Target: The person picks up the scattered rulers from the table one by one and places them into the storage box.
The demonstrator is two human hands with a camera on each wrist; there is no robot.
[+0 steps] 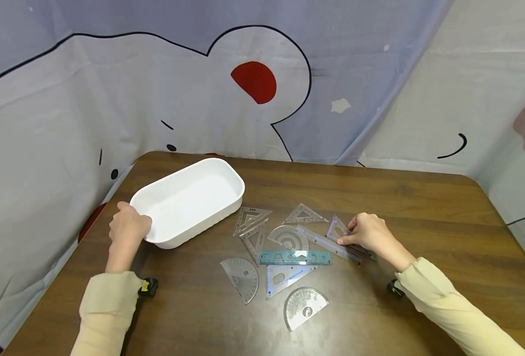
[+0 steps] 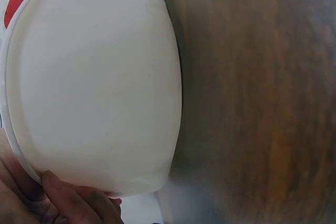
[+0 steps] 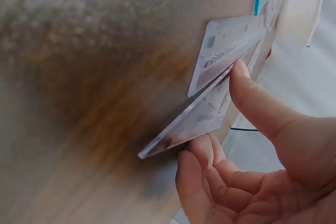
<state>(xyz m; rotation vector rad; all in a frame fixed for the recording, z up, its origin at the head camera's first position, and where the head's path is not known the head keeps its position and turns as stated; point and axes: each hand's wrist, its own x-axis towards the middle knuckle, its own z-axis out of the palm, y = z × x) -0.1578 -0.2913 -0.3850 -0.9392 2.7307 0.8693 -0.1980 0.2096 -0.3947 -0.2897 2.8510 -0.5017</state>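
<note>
My left hand (image 1: 128, 228) grips the near left end of a white plastic bin (image 1: 187, 198), its fingers curled over the rim; the left wrist view shows the bin's outer wall (image 2: 100, 87) up close. On the right, my right hand (image 1: 372, 233) pinches a clear set square (image 1: 335, 228) between thumb and fingers. The right wrist view has this set square (image 3: 191, 121) tilted, one edge raised off the table. Beside it lies a clear ruler (image 1: 322, 242) with purple markings. The set square's far right part is partly hidden by my hand.
Several clear drawing tools lie mid-table: a teal ruler (image 1: 294, 257), a blue-marked set square (image 1: 284, 279), another set square (image 1: 304, 215), and protractors (image 1: 241, 277), one nearest me (image 1: 304, 306). Overlapping set squares (image 1: 250, 220) lie by the bin. A printed curtain (image 1: 178, 89) hangs behind the wooden table (image 1: 400, 198).
</note>
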